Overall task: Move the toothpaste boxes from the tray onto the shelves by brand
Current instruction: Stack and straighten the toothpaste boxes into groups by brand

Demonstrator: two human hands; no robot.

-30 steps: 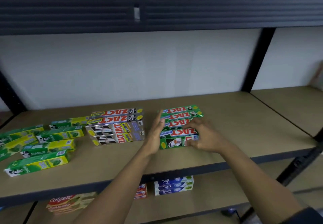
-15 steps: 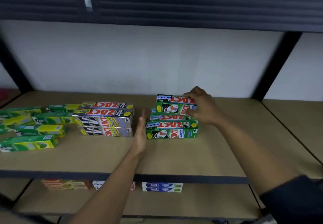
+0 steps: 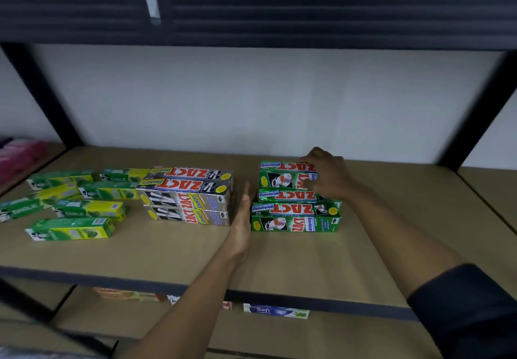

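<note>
A stack of green Zact Whitening boxes [image 3: 293, 213] stands on the wooden shelf [image 3: 307, 263], right of centre. My right hand [image 3: 326, 175] grips the right end of the top green box [image 3: 282, 176]. My left hand [image 3: 242, 218] is held flat and upright, its fingers straight against the left end of the stack. To the left lies a stack of silver Zact Smokers boxes [image 3: 187, 199]. Several green and yellow Darlie boxes [image 3: 75, 204] lie scattered at the far left. No tray is in view.
The upper shelf's dark beam [image 3: 279, 6] hangs overhead, and black uprights [image 3: 475, 112] frame the bay. The lower shelf holds a Safi box [image 3: 275, 310] and other boxes. Pink items [image 3: 19, 154] sit in the bay at far left.
The view has tilted down and moved closer. My right hand went from the stack's front right to its back and now holds the top green box. My left hand stays at the stack's left end.
</note>
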